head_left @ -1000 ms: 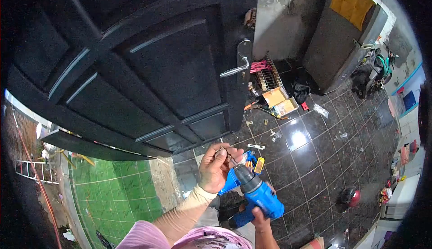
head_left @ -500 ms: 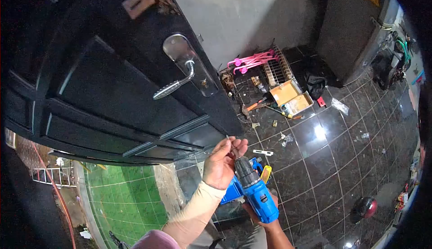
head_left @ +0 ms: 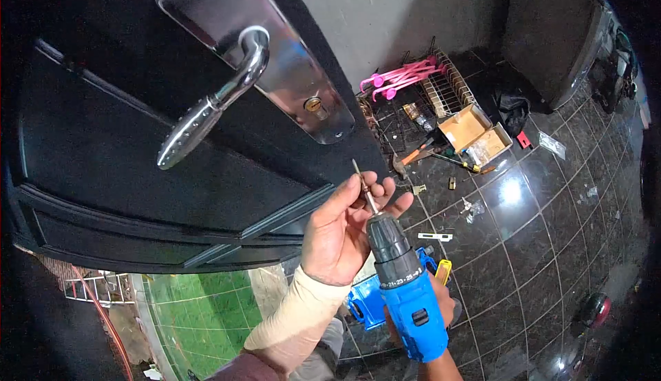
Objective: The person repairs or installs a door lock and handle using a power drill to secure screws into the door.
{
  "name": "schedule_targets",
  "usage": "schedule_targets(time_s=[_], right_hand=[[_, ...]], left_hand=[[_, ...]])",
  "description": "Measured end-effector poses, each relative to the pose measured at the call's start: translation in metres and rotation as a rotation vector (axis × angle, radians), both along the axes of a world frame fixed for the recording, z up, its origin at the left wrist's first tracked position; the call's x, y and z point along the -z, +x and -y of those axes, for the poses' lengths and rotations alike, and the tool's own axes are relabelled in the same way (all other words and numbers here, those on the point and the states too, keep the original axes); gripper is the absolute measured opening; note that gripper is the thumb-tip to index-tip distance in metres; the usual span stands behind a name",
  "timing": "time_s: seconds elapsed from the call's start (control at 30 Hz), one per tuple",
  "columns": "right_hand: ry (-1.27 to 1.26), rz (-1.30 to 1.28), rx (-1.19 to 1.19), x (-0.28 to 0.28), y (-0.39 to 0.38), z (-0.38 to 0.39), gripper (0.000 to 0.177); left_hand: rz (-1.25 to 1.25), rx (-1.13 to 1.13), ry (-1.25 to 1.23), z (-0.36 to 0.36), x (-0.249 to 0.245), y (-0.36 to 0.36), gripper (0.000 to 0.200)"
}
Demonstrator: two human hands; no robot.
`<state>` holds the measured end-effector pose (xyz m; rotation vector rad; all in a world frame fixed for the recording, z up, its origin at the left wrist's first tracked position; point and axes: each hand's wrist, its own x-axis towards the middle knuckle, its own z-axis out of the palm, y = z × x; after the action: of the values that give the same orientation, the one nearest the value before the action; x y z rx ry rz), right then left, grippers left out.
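Cordless drill and door hardware, seen from above. The blue drill (head_left: 416,315) is held in front of the body, below the door handle (head_left: 196,126), with its black chuck (head_left: 391,243) directed toward the dark door (head_left: 103,130). The rear of the drill is grasped from beneath by the right hand (head_left: 445,304); the handle is largely hidden by the housing, and whether the trigger is pressed cannot be told. The slender metal bit (head_left: 372,202) is encircled near its free end by the thumb and fingers of the left hand (head_left: 334,247), its tip left protruding; how firmly it is pinched cannot be told.

The drill is judged to be rigid and fairly heavy, with its weight best borne by a full grasp at the handle. The bit is judged stiff but smooth, narrow and liable to slip or roll between fingertips; it is best taken by its shank, clear of the point, while the chuck is at rest. A blue toolbox (head_left: 370,303) is seen on the floor beyond the drill, and a hammer (head_left: 413,155) is seen near an open carton (head_left: 465,130).
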<state>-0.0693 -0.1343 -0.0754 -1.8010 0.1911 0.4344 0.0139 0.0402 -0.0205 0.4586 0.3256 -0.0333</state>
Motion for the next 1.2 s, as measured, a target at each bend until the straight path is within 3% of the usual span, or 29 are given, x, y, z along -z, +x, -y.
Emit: schedule_targets(time_s=[0.17,0.27,0.6,0.7,0.73,0.8,0.83,0.93,1.0,1.07,1.13,1.2], right_hand=[[-0.138,0.267,0.024,0.023,0.001,-0.008,0.052],[0.019,0.389,0.045,0.02,0.008,-0.009,0.055],[0.043,0.145,0.101,0.016,0.008,-0.003,0.065],[0.126,0.104,0.132,0.005,0.007,-0.003,0.067],[0.114,0.126,0.12,0.002,0.008,-0.002,0.067],[0.038,0.196,0.063,-0.004,0.008,0.002,0.068],[0.022,0.2,0.053,-0.004,0.006,0.005,0.068],[0.069,0.147,0.051,0.002,0.001,0.011,0.065],[0.121,0.13,-0.016,0.001,0.004,0.015,0.06],[0.19,0.251,-0.012,0.003,0.001,0.012,0.057],[0.276,0.39,0.079,0.01,-0.004,-0.002,0.058],[0.36,0.443,0.144,0.013,-0.006,-0.015,0.06]], left_hand=[[0.049,0.085,0.111,-0.016,0.004,0.011,0.024],[0.093,0.127,0.159,-0.024,0.009,0.014,0.027],[0.098,0.085,0.367,-0.041,0.025,0.009,0.033],[-0.008,-0.003,1.156,-0.038,0.01,0.0,0.031],[0.068,-0.096,1.235,-0.035,0.0,-0.005,0.029],[0.299,-0.229,2.014,-0.044,-0.022,-0.007,0.027],[0.391,-0.313,2.171,-0.045,-0.03,-0.004,0.027],[1.005,-0.064,2.458,-0.055,-0.058,0.014,0.037],[1.259,0.136,2.582,-0.04,-0.104,0.022,0.043],[1.473,0.114,2.877,-0.022,-0.143,0.045,0.041],[1.536,0.345,3.152,-0.004,-0.177,0.076,0.043],[1.302,0.691,3.423,0.005,-0.183,0.104,0.05]])
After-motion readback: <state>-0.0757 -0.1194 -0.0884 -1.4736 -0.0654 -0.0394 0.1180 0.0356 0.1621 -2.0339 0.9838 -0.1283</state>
